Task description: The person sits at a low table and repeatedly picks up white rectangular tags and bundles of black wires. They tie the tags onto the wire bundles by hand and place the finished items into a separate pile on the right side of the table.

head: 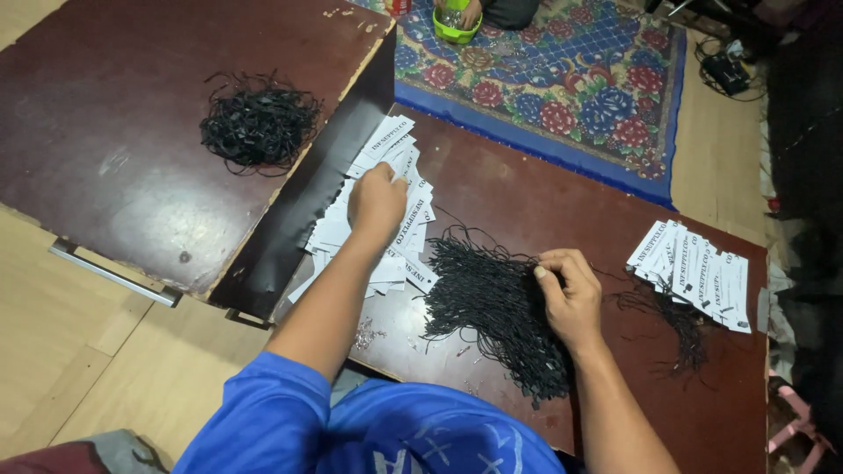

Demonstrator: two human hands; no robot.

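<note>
The left hand rested, fingers curled, on a fanned pile of white printed tags near the board's left edge. The right hand pinched thin black strings heaped at the board's middle.

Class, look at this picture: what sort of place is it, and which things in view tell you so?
Probably a home floor used for piecework: a floral rug, low dark boards laid on the wooden floor, and piles of paper tags and black strings.
</note>
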